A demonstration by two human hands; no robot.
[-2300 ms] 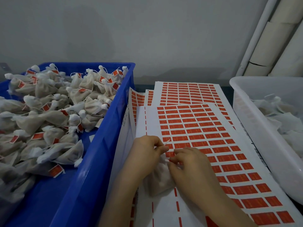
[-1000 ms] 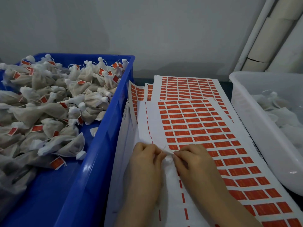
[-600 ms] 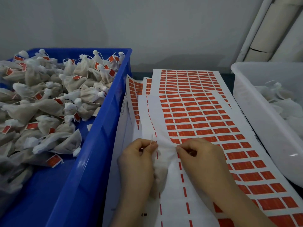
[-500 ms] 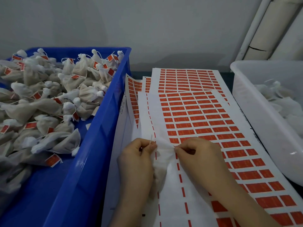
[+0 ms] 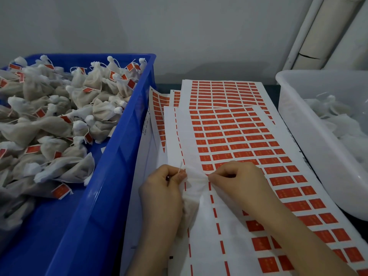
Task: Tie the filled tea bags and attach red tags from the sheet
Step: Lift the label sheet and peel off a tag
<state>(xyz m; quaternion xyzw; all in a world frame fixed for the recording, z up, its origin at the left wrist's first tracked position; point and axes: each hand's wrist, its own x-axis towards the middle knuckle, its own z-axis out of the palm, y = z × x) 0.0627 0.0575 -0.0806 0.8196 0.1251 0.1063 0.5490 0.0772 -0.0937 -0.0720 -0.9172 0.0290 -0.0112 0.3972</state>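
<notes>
Step in hand looks like tying: both hands work the neck of one tea bag [image 5: 191, 198] near centre, over the top tag sheet [image 5: 239, 140]. Left hand [image 5: 161, 188] has thumb and fingers curled together, pinching a thin white string [image 5: 180, 167] whose free end sticks up just above the knuckles. Right hand [image 5: 237, 182] is curled too, fingertips pinching the gathered mouth of the bag from the other side; can't tell if it also holds string. Bag body hangs down between the wrists, resting on the bare left strip of the sheet, mostly hidden by the left hand. No tag visible on this bag yet, so I'd judge the knot is not finished and tagging is still to come. Next move probably calls for pulling the string tight while keeping the neck bunched, then peeling one red tag [image 5: 207, 167] from the row just beyond the fingers. Blue bin [image 5: 111, 176] at left holds tied, tagged bags; white tub [image 5: 310, 140] at right holds pale bags, no tags seen. More sheets lie under and beyond the top one.
</notes>
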